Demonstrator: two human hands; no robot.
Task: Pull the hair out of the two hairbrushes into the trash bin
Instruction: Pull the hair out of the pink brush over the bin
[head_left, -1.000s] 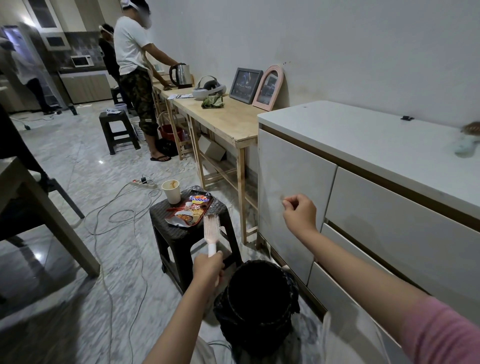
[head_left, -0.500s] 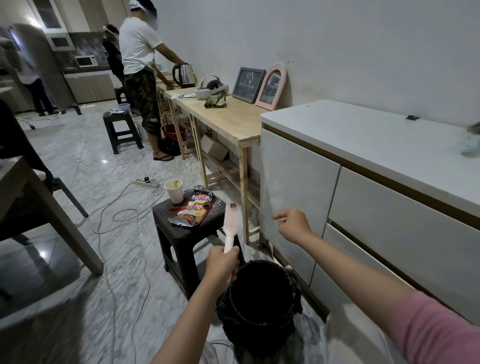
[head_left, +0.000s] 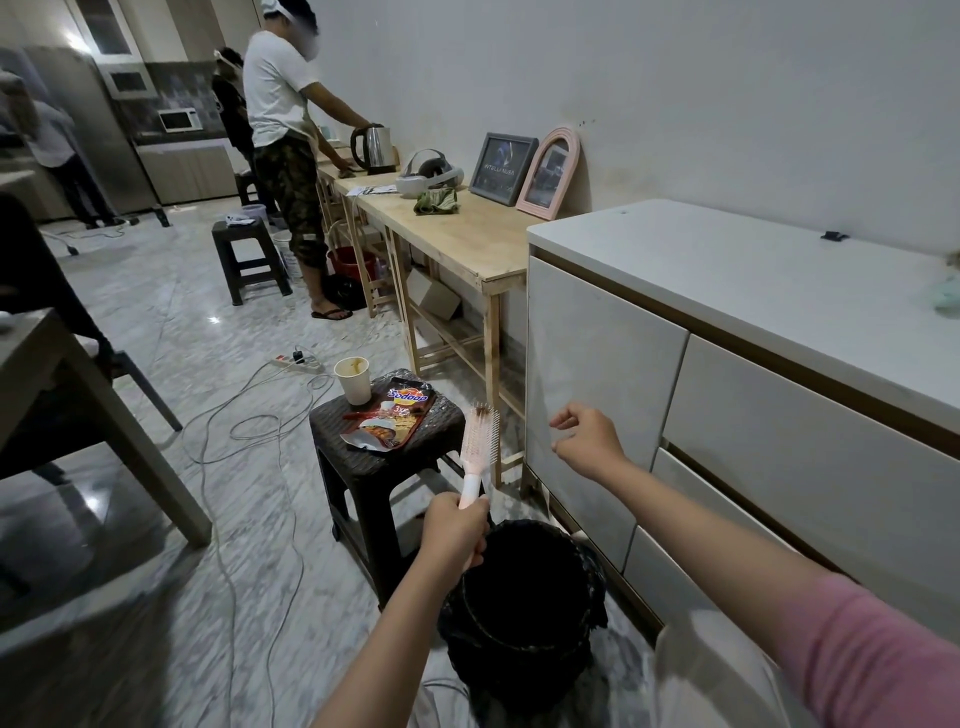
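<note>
1. Head view: my left hand (head_left: 456, 526) is clenched around the pink handle of the hairbrush (head_left: 478, 448), holding it nearly upright just above and behind the far rim of the trash bin (head_left: 522, 613).
2. The brush's long axis runs from my fist up and slightly right, and a dark clump of hair (head_left: 482, 413) sits at the top of the bristles.
3. My right hand (head_left: 589, 437) hangs to the right of the brush head at about the same height, apart from it, fingers loosely curled and gripping nothing that I can make out.
4. I judge the right hand the nearer one to the hair; it should travel left to pinch the clump, then down over the bin.
5. A second brush I cannot identify with certainty; something pale and blurred lies at the right edge of the white cabinet (head_left: 753, 270).
</note>
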